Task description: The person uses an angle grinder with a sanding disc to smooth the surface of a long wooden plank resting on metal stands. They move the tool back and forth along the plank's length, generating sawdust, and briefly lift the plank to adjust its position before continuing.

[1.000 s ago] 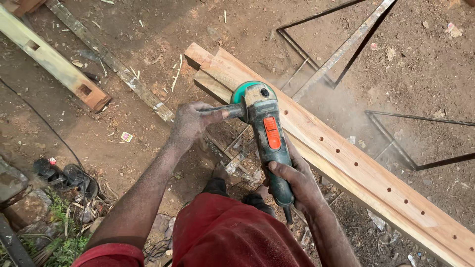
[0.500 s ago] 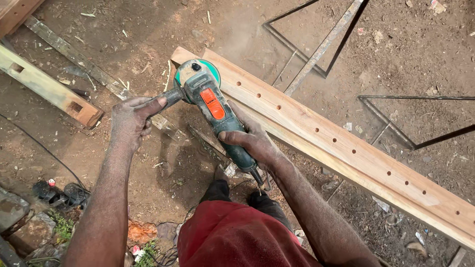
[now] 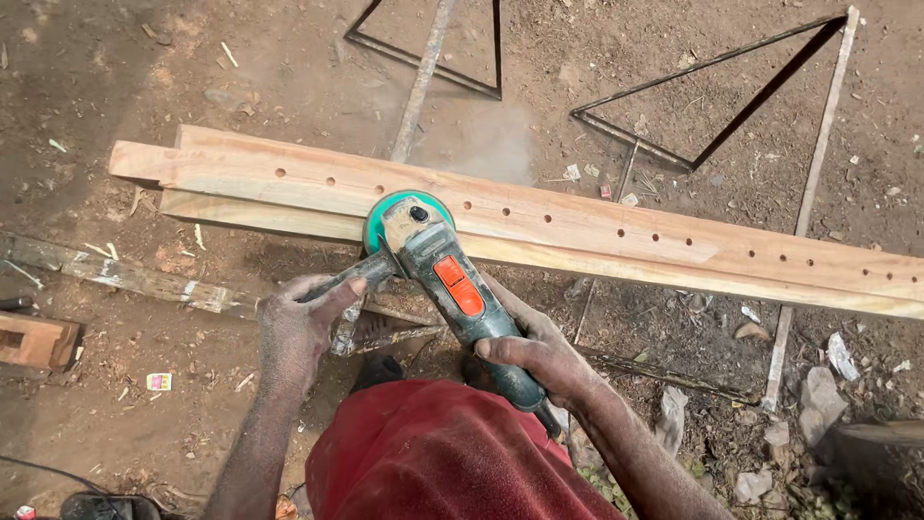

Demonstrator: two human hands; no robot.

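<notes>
A: Hands? 
B: Left hand [image 3: 296, 325] grips the side handle, right hand [image 3: 535, 352] the angle grinder [image 3: 438, 274] body; disc on the drilled plank's [image 3: 577, 226] near edge.
A: Surroundings? 
B: Metal triangle frames [image 3: 717, 96] far; stones [image 3: 818, 395] near right.

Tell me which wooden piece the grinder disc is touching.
The long pale plank with the row of drilled holes; the grinder sits on its near edge. The short block lies far left, untouched.

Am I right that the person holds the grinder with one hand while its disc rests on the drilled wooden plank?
Not quite: the head view shows both hands on the grinder. The left hand grips the side handle and the right hand holds the body. The disc does rest on the drilled wooden plank.
</notes>
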